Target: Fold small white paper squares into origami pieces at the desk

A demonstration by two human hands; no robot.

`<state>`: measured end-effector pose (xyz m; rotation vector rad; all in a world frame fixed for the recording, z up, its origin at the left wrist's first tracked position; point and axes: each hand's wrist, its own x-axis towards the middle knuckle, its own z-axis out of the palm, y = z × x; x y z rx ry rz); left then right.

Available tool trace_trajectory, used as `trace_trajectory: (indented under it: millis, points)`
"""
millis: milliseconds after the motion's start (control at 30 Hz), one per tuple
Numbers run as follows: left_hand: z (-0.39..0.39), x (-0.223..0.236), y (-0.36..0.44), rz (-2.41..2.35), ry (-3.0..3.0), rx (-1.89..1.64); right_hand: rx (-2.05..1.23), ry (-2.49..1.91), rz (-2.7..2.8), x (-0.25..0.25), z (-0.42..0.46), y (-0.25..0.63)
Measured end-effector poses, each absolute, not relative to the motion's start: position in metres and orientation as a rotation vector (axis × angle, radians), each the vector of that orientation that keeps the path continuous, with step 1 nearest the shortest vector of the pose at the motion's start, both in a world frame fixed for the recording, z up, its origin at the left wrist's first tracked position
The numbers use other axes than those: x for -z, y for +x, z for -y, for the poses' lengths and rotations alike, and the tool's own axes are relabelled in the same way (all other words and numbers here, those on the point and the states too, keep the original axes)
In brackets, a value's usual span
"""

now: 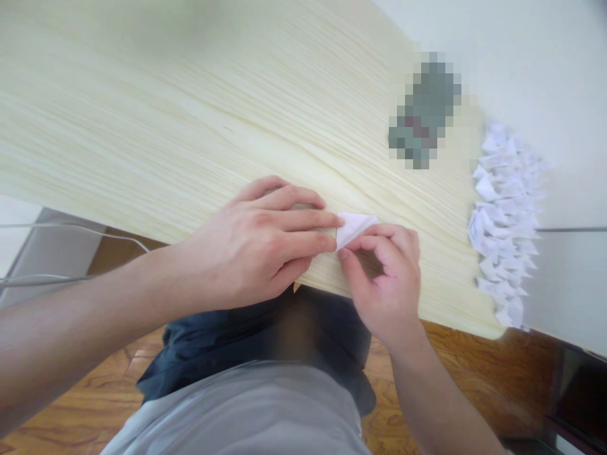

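A small white folded paper piece (pixel 355 226) lies at the near edge of a pale wooden table (pixel 190 126). My left hand (pixel 258 243) lies flat over the table edge, its stretched fingertips pressing on the paper's left side. My right hand (pixel 384 278) is curled, thumb and forefinger pinching the paper's right part from below and beside it. Both hands touch the same piece, and part of it is hidden under the fingers.
A pile of several small folded white paper pieces (pixel 505 218) sits at the table's right edge. A blurred grey-green object (pixel 423 114) lies behind it. Thin cables (pixel 71 230) run at the left. Below are my lap and a wooden floor (pixel 85 404).
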<state>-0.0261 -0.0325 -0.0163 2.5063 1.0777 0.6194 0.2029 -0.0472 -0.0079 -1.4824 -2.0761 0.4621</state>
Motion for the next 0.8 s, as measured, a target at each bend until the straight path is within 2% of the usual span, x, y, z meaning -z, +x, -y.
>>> trace_trajectory:
  millis: [800]
  points:
    - [0.0332, 0.0153, -0.0275, -1.058, 2.512, -0.577, -0.468, -1.497, 2.065, 0.0077, 0.0468, 0.2028]
